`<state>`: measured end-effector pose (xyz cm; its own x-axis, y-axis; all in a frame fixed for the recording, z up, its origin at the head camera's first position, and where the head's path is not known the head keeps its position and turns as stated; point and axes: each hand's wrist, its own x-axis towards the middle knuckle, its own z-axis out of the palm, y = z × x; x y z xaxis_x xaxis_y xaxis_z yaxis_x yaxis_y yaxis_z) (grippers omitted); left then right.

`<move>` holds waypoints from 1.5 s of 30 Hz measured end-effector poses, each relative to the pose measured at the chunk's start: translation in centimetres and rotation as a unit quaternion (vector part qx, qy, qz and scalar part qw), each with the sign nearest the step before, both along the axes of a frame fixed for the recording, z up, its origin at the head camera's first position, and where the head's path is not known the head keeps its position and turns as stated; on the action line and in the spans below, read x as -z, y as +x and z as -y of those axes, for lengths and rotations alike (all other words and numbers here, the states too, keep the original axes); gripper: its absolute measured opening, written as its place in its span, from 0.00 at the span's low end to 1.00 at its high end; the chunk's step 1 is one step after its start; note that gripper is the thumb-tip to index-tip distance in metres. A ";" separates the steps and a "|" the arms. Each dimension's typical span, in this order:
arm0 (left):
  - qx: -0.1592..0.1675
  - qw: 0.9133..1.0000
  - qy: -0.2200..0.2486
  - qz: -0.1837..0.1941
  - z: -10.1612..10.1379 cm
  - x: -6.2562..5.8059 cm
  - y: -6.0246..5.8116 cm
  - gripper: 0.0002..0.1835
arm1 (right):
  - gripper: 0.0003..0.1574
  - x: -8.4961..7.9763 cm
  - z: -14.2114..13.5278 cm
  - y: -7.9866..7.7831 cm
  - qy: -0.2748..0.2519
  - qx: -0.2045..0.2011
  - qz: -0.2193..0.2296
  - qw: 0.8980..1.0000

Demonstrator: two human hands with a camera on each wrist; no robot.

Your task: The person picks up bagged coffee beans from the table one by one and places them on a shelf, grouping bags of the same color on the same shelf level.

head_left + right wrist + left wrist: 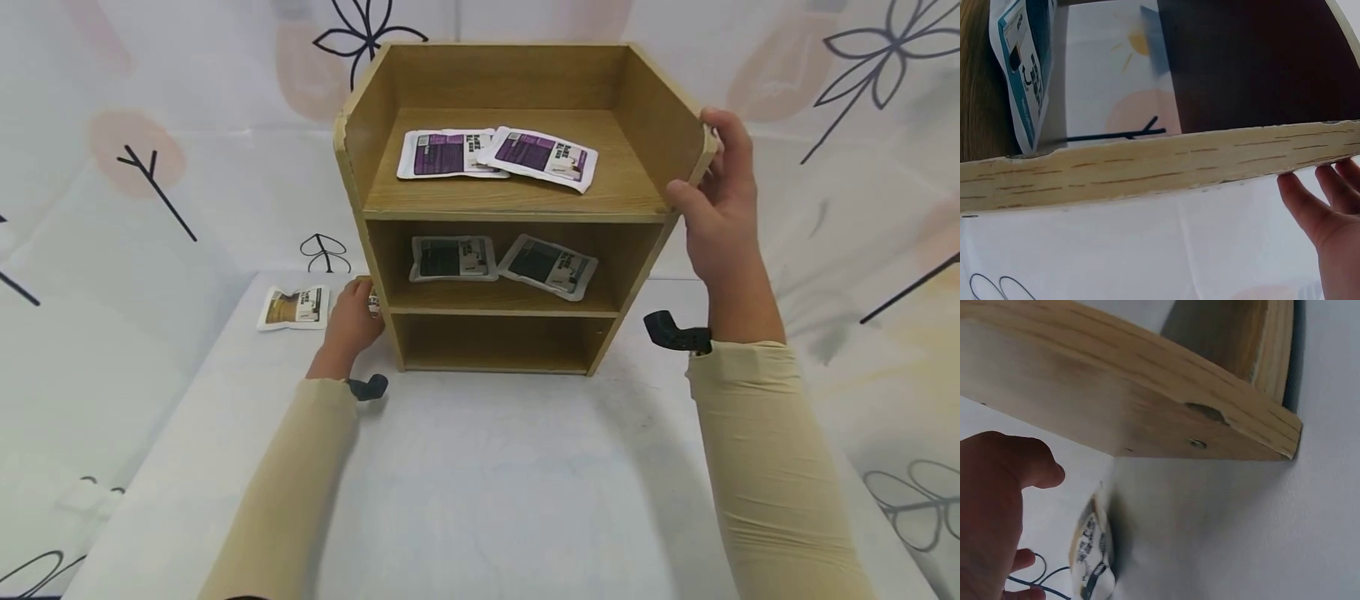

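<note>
A small wooden shelf (487, 215) with three levels stands on the white table. My right hand (723, 204) holds the upper right side panel, thumb at its front edge. In the right wrist view, fingertips (1288, 181) touch the panel's outer face. My left hand (352, 321) is low beside the shelf's left side, thumb and fingers apart. A white packet (1092, 553) lies just beyond those fingers; in the head view, the hand mostly hides it. To the left lies another packet (294, 307) with a yellow-brown picture.
Two purple-and-white packets (543, 157) overlap on the top level. On the middle level lie two dark green packets (551, 267). A white cloth (172, 75) with printed flowers and leaves hangs behind and at the sides.
</note>
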<state>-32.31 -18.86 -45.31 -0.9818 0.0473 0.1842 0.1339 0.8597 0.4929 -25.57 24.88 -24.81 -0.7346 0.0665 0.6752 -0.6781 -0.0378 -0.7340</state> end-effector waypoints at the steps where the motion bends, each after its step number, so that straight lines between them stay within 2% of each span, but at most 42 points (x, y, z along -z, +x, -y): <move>1: 0.001 1.000 0.001 0.003 -0.1 0.1 -0.1 0.33 | 0.35 0.0 0.0 0.0 0.008 0.003 0.001 1.000; 7: 0.006 0.999 -0.029 0.037 -0.3 0.4 -0.8 0.38 | 0.34 0.2 -0.3 -0.2 0.042 0.022 -0.024 0.999; 12: 0.000 0.995 -0.076 0.064 -0.2 0.4 -1.3 0.40 | 0.34 0.2 -0.2 -0.2 0.029 0.014 -0.021 0.999; 15: -0.002 0.992 -0.098 0.076 -0.2 0.4 -1.7 0.39 | 0.34 0.1 -0.2 -0.2 0.028 0.012 -0.021 0.999; 21: 0.016 0.986 -0.133 0.098 -0.6 0.4 -2.0 0.28 | 0.35 0.2 -0.3 -0.3 0.026 0.009 -0.024 0.999; 25: 0.015 0.984 -0.145 0.100 -0.9 0.2 -2.0 0.27 | 0.35 0.3 -0.3 -0.4 0.021 0.002 -0.026 0.999; 30: -0.001 0.982 -0.158 0.105 -1.2 0.2 -2.1 0.27 | 0.35 0.2 -0.3 -0.5 0.017 0.001 -0.020 1.000; 33: -0.017 0.982 -0.162 0.096 -1.3 0.3 -2.1 0.28 | 0.36 0.3 -0.3 -0.4 0.022 0.004 -0.021 1.000; 36: -0.039 0.985 -0.146 0.079 -1.2 0.5 -2.1 0.26 | 0.36 0.3 -0.4 -0.4 0.021 0.001 -0.024 0.999; 40: -0.071 0.987 -0.137 0.053 -0.7 0.9 -2.0 0.20 | 0.36 0.3 -0.3 -0.5 0.004 -0.017 -0.023 1.000; 45: -0.081 0.984 -0.155 0.020 0.0 1.1 -1.6 0.14 | 0.36 0.3 -0.3 -0.6 -0.009 -0.024 -0.019 0.999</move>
<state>-33.90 -18.85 -46.41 -0.9872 -0.0631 0.1464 -0.0321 0.9782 0.2050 -26.15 25.14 -25.12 -0.7109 0.0449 0.7018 -0.7027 -0.0845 -0.7064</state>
